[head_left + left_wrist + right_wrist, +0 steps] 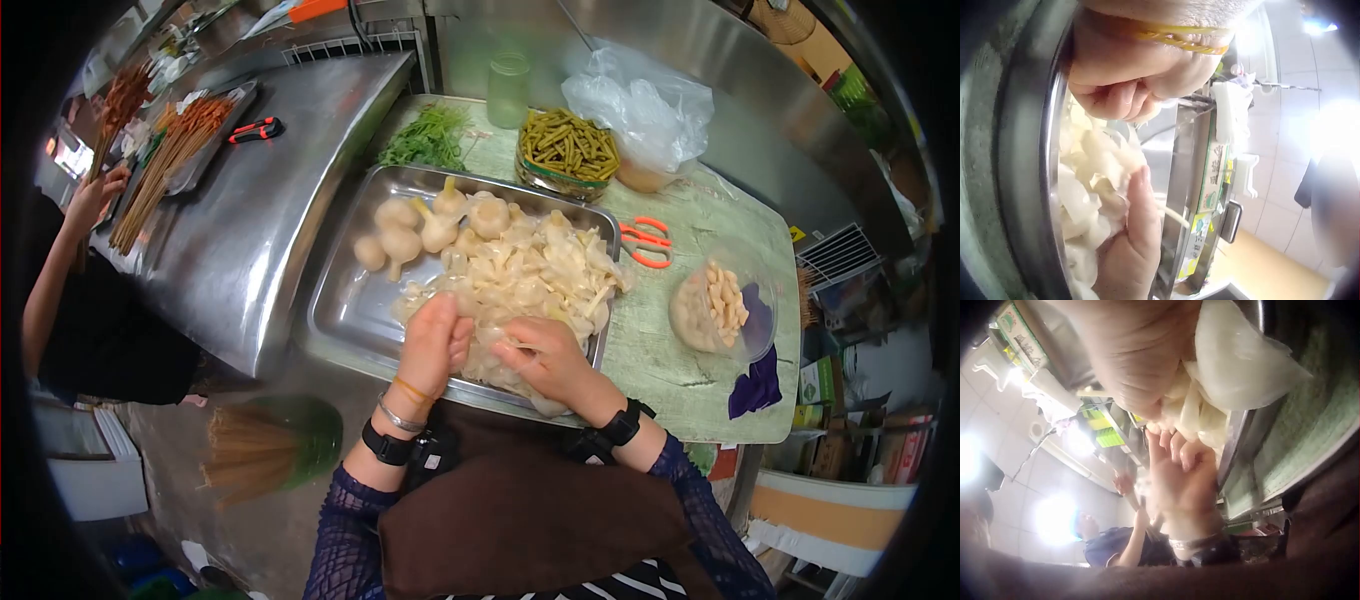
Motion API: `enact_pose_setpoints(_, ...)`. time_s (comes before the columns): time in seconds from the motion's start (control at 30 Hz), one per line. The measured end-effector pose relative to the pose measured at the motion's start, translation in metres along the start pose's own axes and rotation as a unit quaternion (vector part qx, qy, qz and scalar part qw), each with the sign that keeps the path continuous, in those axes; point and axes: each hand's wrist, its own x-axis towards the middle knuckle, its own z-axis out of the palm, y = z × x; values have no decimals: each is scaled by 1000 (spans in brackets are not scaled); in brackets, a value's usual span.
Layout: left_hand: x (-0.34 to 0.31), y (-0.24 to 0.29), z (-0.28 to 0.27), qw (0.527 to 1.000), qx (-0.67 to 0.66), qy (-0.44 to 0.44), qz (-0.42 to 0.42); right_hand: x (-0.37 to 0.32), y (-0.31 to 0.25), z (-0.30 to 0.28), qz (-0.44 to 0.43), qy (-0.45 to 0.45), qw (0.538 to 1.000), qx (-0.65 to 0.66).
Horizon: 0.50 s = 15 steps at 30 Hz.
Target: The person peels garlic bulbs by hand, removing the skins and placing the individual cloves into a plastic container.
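Note:
A steel tray [335, 318] holds several whole garlic bulbs [398, 242] at its left and a heap of loose papery garlic skins [540, 265] across the middle and right. Over the tray's near side, my left hand [432, 340] is curled, its fingers folded in; anything inside the fist is hidden. Close beside it, my right hand [548, 362] grips a pale garlic stem [1174, 215] that sticks out past the thumb in the left wrist view. Large thin skins [1241, 359] lie against the right hand in the right wrist view.
Right of the tray lie orange-handled scissors [648, 242] and a clear tub [762, 285] of peeled cloves. Behind stand a bowl of cut green beans [568, 145], greens [428, 138] and a plastic bag [645, 105]. Another person [75, 230] holds skewers at the left.

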Motion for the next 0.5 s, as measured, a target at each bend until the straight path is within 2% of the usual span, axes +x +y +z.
enact_pose_setpoints(0.1, -5, 6, 22, 985, 82, 131, 78, 3, -6, -5, 72, 101, 990, 72)
enact_pose_setpoints(0.17, -11, 0, 24, 971, 170, 135, 98, 10, -18, -9, 117, 194, 966, 125)
enact_pose_setpoints(0.2, -13, -3, 25, 962, 214, 135, 104, 13, -15, -13, 124, 157, 976, 82)
enact_pose_setpoints(0.3, -9, -7, 29, 939, 293, 123, 132, 25, -17, 2, 47, 105, 980, -161)
enact_pose_setpoints(0.4, -12, -7, 25, 930, 320, 131, 127, 21, -32, -8, 113, 43, 992, -46)
enact_pose_setpoints(0.5, -14, -2, 26, 909, 384, 134, 90, 14, -26, -8, 122, 68, 985, 100)
